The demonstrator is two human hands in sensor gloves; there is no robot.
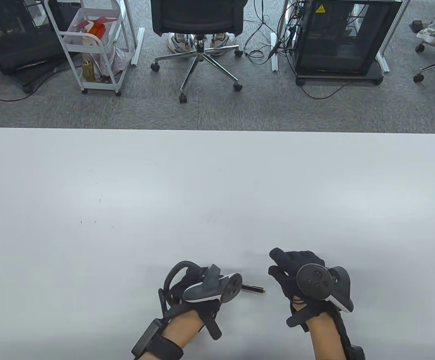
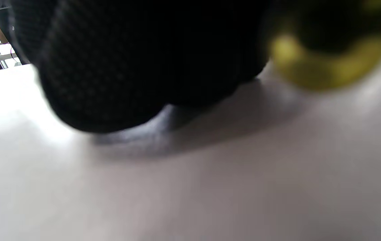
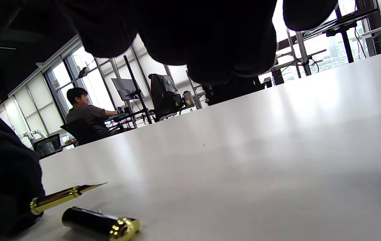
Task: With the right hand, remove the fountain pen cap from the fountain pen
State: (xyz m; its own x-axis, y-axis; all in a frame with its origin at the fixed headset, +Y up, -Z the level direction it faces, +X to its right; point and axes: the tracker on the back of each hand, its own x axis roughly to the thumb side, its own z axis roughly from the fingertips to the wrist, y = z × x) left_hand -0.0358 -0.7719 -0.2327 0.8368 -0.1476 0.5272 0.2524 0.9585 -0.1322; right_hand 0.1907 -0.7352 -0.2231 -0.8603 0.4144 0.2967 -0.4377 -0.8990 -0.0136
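The black fountain pen cap (image 1: 253,289) with a gold end lies on the white table (image 1: 217,195) between my hands; it also shows in the right wrist view (image 3: 100,223). My left hand (image 1: 198,288) grips the fountain pen (image 3: 64,194), whose gold section and bare nib stick out of the glove just behind the cap. In the table view the tracker hides the pen. My right hand (image 1: 279,264) is open and empty, just right of the cap and not touching it. The left wrist view shows only blurred glove (image 2: 126,67) and a blurred gold-and-black round shape (image 2: 327,53).
Beyond the table's far edge stand an office chair (image 1: 198,22), a white cart (image 1: 90,41) and a black equipment rack (image 1: 337,37). A person sits at a desk (image 3: 88,113) far off in the right wrist view.
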